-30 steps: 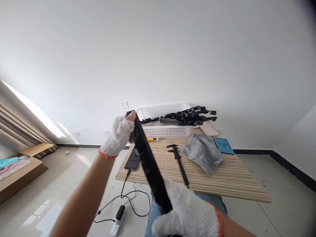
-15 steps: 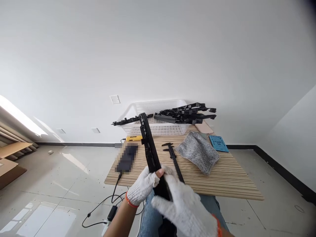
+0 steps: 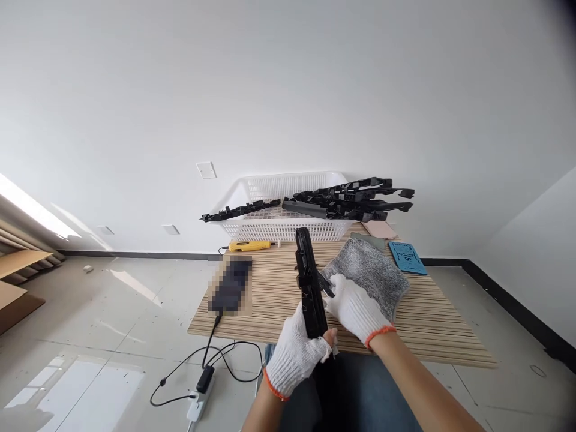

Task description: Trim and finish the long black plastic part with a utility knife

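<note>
My left hand (image 3: 294, 347), in a white knit glove with an orange cuff, is closed around a long black plastic part (image 3: 309, 294). The part points up and away over the table's front edge, its lower end dropping toward my lap. Just to its right, my gloved right hand (image 3: 355, 306) has its fingers closed on the black caliper (image 3: 326, 283). Most of the caliper is hidden behind the plastic part and my fingers. Right beside this hand lies a crumpled grey cloth (image 3: 371, 273).
A white plastic basket (image 3: 288, 231) at the back holds several black plastic parts (image 3: 351, 201). On the striped table (image 3: 265, 288) lie a yellow pen-like power tool (image 3: 249, 246), a blurred dark device (image 3: 231, 285) with a cable and a blue plate (image 3: 407, 258). A power strip (image 3: 198, 405) rests on the floor.
My right hand has left the plastic part and closed on the caliper at the table. My left hand has shifted right with the part, whose top end now sits lower.
</note>
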The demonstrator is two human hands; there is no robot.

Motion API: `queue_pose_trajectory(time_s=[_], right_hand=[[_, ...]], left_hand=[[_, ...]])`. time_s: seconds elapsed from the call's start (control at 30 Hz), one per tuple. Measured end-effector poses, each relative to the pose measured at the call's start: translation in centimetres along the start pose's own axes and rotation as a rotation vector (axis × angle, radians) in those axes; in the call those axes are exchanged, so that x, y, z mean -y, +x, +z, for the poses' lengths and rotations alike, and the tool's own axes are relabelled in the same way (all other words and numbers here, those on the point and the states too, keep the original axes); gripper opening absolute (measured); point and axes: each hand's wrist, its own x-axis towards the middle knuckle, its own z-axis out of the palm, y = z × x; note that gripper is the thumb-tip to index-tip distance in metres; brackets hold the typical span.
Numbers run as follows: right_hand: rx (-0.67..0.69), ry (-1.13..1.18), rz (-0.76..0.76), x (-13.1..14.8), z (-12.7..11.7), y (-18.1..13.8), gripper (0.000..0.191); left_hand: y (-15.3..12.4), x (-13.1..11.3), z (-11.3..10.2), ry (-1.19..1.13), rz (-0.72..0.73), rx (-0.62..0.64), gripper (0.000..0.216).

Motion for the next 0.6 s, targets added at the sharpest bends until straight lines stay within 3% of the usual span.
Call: queue_pose_trajectory(time_s=[0.13,0.27,0.4,0.5,0.6], right_hand=[[0.075,-0.026,0.001,-0.9,-1.0,0.5,0.032],[0.008,-0.028,-0.085,-1.5,-2.3,-0.2,0.033],[-0.244,0.011,-0.174,-2.8,-4.5,-2.3,0.039],[-0.436,0.17,-0.223,-4.6,-5.8,-4.1,0.044],[-0.545,0.339,-0.347,-6.2,-6.9,-5.4,0.043]], left_hand=[[-0.2,-0.2,-0.4,0.04,0.013,0.009,0.046],[-0.3,-0.5,-0.6,0.014,0.012,0.05,0.038],[-0.4,-0.7,-0.4,-0.116,-0.011,0.08,0.034],[-0.5,-0.7,-0.2,-0.162,-0.047,0.071,0.037],[-0.5,-0.4,-0.1,-0.158,-0.057,0.104,0.038]])
